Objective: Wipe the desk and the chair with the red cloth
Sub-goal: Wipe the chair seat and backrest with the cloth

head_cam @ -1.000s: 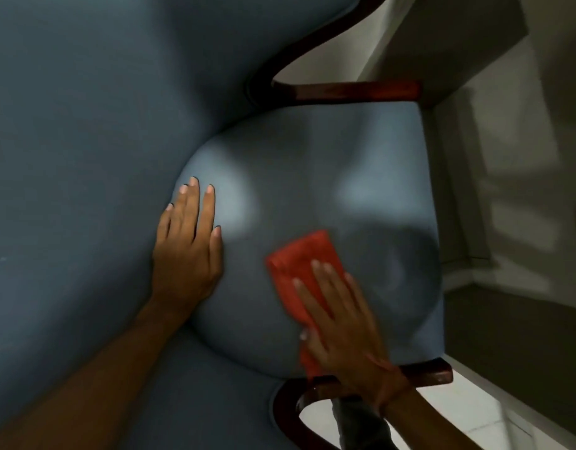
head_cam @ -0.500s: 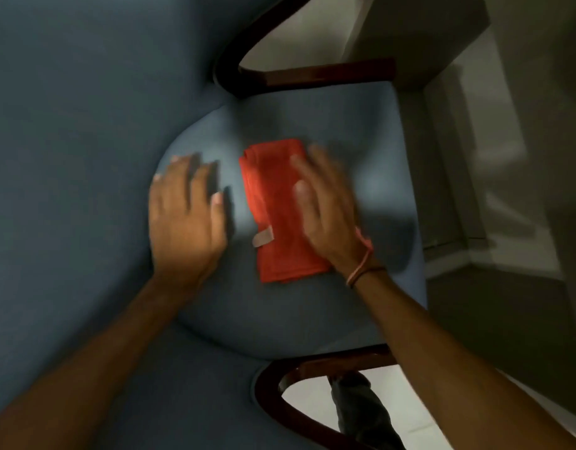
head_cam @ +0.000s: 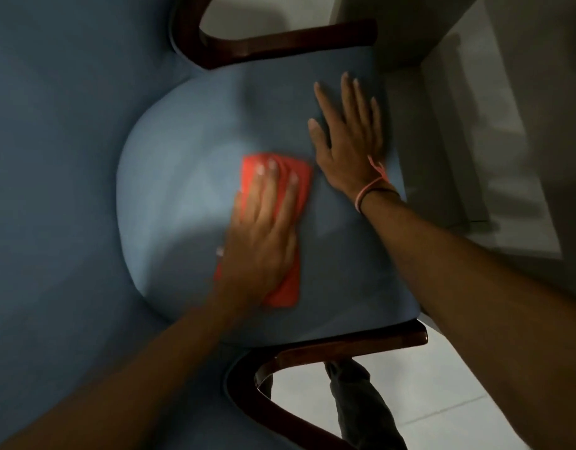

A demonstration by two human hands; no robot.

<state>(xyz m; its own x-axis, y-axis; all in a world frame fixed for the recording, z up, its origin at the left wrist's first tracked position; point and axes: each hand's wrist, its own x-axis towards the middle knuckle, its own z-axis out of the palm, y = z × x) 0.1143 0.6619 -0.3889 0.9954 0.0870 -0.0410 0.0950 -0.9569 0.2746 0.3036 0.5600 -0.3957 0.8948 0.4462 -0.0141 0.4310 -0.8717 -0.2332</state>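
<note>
Blue upholstery fills the chair (head_cam: 189,196), framed by a dark wooden armrest (head_cam: 338,350) at the near edge. On mid-seat, the left hand (head_cam: 264,241) presses flat, fingers spread, on the cloth (head_cam: 288,280), bare seat open to its left. Beyond, the right hand (head_cam: 348,141) lies open by the seat's right edge, another armrest (head_cam: 280,43) farthest.

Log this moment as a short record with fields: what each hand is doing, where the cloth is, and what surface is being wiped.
surface: blue chair seat
cloth: red cloth, flat on the seat near its middle
left hand: palm down on the cloth, fingers spread, blurred
right hand: flat on bare seat beside the cloth, not touching it
right wrist: pink band
armrests: dark wood armrest on either side of the seat
</note>
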